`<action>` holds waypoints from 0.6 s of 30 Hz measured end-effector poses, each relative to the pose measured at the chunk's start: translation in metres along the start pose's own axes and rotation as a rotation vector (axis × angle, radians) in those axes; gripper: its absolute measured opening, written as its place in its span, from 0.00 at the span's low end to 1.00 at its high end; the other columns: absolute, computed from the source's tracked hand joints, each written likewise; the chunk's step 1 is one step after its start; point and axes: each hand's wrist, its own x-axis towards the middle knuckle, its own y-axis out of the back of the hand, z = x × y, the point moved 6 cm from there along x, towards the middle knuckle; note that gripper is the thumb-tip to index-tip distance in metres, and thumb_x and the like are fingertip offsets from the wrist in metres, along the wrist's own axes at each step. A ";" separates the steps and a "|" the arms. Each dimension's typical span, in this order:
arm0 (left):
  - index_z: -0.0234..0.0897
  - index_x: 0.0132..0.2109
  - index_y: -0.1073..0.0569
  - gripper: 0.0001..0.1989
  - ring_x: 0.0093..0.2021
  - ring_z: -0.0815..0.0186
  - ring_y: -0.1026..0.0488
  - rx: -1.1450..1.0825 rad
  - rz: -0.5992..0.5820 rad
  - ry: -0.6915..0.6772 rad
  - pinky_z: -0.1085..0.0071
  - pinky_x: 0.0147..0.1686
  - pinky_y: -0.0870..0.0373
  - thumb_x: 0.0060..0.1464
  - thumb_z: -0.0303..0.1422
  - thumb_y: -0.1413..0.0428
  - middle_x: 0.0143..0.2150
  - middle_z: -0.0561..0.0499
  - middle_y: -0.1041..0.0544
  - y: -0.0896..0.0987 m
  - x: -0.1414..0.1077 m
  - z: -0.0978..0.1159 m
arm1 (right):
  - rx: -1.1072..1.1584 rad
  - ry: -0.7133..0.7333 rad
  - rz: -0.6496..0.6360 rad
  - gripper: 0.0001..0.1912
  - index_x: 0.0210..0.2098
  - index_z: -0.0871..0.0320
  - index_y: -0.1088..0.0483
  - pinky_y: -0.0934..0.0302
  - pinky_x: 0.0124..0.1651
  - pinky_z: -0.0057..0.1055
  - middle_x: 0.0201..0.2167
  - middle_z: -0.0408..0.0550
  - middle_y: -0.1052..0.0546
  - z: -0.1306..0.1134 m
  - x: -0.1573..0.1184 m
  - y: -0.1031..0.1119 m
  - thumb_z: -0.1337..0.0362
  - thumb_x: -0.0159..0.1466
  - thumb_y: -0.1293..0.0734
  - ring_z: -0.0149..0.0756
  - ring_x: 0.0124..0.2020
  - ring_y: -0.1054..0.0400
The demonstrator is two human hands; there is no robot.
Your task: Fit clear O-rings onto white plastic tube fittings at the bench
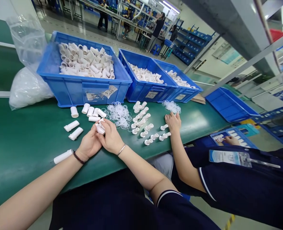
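Both of my hands meet over the green bench, close together around a white plastic pipe fitting. My left hand cups it from the left, fingers curled. Over its right side, my right hand has its fingers bent and partly hides it. Beside them lies a pile of clear thin rings. Several loose white fittings rest just beyond my hands, and two more lie to the left. Near my left wrist is a white tube. Upright white fittings stand in rows to the right.
Blue bins full of white fittings line the bench's back. A clear plastic bag sits far left. At right, a co-worker's hand touches a second ring pile; their other hand is over a blue tray.
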 end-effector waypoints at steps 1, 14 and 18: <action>0.40 0.54 0.32 0.16 0.56 0.67 0.33 0.009 -0.017 0.009 0.68 0.57 0.35 0.63 0.38 0.55 0.51 0.49 0.27 -0.001 -0.001 -0.001 | -0.009 -0.012 0.014 0.22 0.58 0.59 0.42 0.49 0.65 0.46 0.60 0.59 0.43 0.001 0.000 -0.002 0.59 0.66 0.41 0.44 0.63 0.49; 0.44 0.57 0.39 0.21 0.52 0.64 0.31 0.180 -0.051 -0.068 0.61 0.56 0.36 0.57 0.35 0.45 0.53 0.49 0.29 -0.005 -0.005 -0.004 | 0.264 -0.111 0.170 0.24 0.57 0.58 0.43 0.44 0.60 0.42 0.54 0.56 0.36 0.023 -0.005 0.004 0.64 0.62 0.38 0.41 0.56 0.41; 0.43 0.55 0.40 0.22 0.51 0.63 0.30 0.217 -0.087 -0.101 0.59 0.56 0.36 0.56 0.38 0.45 0.52 0.48 0.30 -0.010 -0.010 -0.003 | 0.383 -0.216 0.194 0.26 0.57 0.58 0.45 0.41 0.58 0.40 0.53 0.55 0.36 0.030 -0.009 0.002 0.63 0.61 0.37 0.40 0.54 0.38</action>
